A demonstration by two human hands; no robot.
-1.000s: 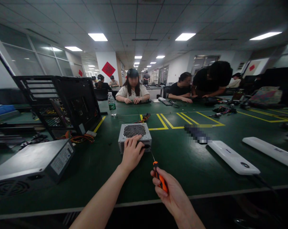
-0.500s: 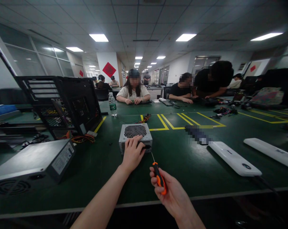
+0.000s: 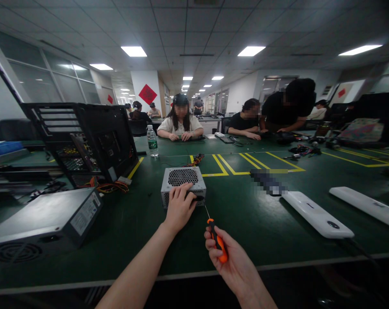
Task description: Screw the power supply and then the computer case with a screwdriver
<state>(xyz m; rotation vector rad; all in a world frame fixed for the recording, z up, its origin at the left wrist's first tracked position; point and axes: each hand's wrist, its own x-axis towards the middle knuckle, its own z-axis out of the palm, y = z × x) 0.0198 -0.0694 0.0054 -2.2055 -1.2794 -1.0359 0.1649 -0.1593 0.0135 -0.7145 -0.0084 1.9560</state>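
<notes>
A grey metal power supply unit with a honeycomb grille stands on the green table in front of me. My left hand holds it, the fingers lying over its top front edge and the thumb near a black part on the front. My right hand is wrapped round the orange and black handle of a screwdriver. The thin shaft points up and away, its tip at the lower right of the unit's front face. Whether the tip sits in a screw is too small to tell.
To the left are a larger power supply and an open black computer case. A water bottle stands farther back. On the right lie two white devices. Several people sit or lean across the table.
My right hand and the screwdriver's handle have shifted slightly to the right. The left hand and the power supply unit have hardly moved.
</notes>
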